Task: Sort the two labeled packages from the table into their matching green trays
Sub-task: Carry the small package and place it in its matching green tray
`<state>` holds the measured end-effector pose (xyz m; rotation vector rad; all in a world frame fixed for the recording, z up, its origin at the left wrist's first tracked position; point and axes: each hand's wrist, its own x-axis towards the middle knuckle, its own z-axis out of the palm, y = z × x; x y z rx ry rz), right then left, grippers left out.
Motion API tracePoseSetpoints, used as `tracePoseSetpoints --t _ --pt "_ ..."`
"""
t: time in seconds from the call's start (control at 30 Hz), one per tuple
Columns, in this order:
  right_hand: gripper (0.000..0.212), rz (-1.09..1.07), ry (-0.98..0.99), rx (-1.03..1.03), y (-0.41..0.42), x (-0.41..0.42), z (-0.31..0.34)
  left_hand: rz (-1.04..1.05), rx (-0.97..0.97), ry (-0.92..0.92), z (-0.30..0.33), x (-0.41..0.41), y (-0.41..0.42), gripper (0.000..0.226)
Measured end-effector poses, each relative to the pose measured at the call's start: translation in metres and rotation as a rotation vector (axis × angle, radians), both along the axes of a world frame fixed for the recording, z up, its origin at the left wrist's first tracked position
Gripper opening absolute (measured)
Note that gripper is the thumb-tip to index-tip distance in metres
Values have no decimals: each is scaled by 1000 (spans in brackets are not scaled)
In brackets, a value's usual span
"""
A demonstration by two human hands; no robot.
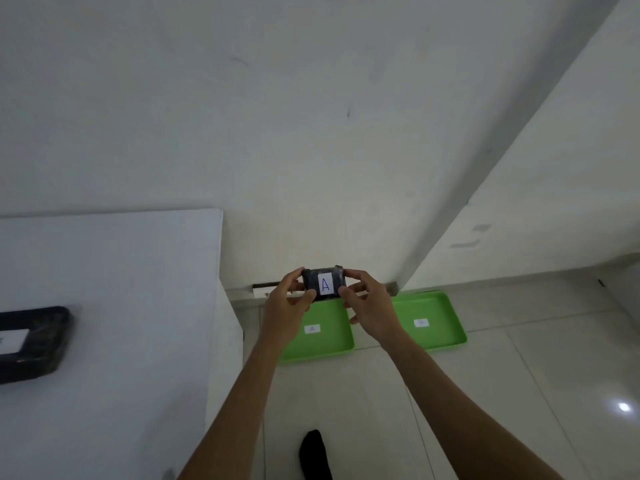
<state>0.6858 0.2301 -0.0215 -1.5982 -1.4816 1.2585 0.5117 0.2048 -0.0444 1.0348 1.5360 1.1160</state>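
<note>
From the head view, a small black package (323, 284) labelled A is held in the air between the left hand (289, 299) and right hand (367, 303), fingers closed on its short ends, long axis running left to right, label facing the camera, above the green tray marked A (332, 341) on the floor. A second green tray (446, 327) lies just beside it, and another black package (31, 341) rests on the white table (121, 289).

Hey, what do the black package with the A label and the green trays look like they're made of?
Package: apparently glossy black plastic wrap, wrinkled with faint sheen, and a white paper label; contents unseen. Green trays: likely moulded plastic, uniform bright colour, smooth raised rims, each with a small paper label.
</note>
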Motion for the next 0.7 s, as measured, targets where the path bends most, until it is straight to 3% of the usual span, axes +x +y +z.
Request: tracePoseSetpoints --t 0.3,0.7 --pt "33 -7 -68 -146 101 14 -179 49 -183 46 -174 23 97 53" --pt "38 68 -162 -258 186 5 -535 36 -352 200 -520 12 176 45"
